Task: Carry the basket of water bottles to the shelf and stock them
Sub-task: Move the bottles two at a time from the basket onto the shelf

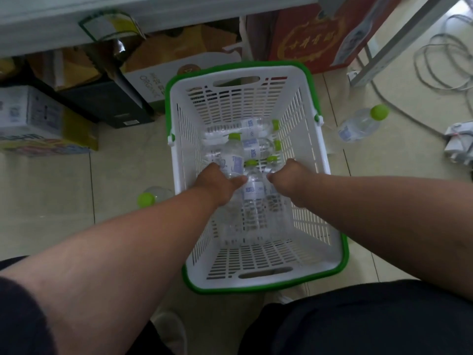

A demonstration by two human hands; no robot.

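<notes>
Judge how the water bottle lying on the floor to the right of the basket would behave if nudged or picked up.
The floor bottle lies on its side on smooth tile, so a nudge would probably roll it. It looks full of clear water, so likely fairly heavy for its size. The thin clear plastic would probably dent slightly under a firm grip, and might be a bit slippery.

Basket (305,103): white slotted plastic, green rim. Bottles (253,193): clear glossy plastic. Floor (51,188): smooth tile.
</notes>
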